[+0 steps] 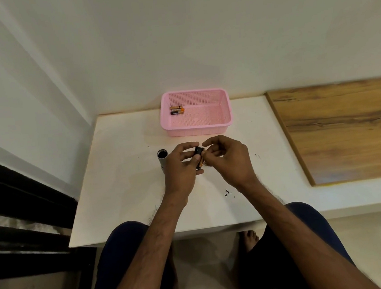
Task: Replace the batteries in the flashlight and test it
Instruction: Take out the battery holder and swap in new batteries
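My left hand (182, 165) grips a small black battery holder (199, 156) with copper-and-black batteries in it, held above the white table (125, 196). My right hand (227, 157) pinches at the holder's right side, fingertips on a battery there. The silver flashlight body (162, 158) stands upright with its open dark end up, just left of my left hand and partly hidden by it. Two or three loose batteries (177, 110) lie in the pink basket's (219, 118) left rear corner.
The pink basket sits at the table's far edge against the wall. A wooden board (345, 130) covers the surface to the right. A dark railing (29, 204) runs along the left. My knees are under the table's near edge.
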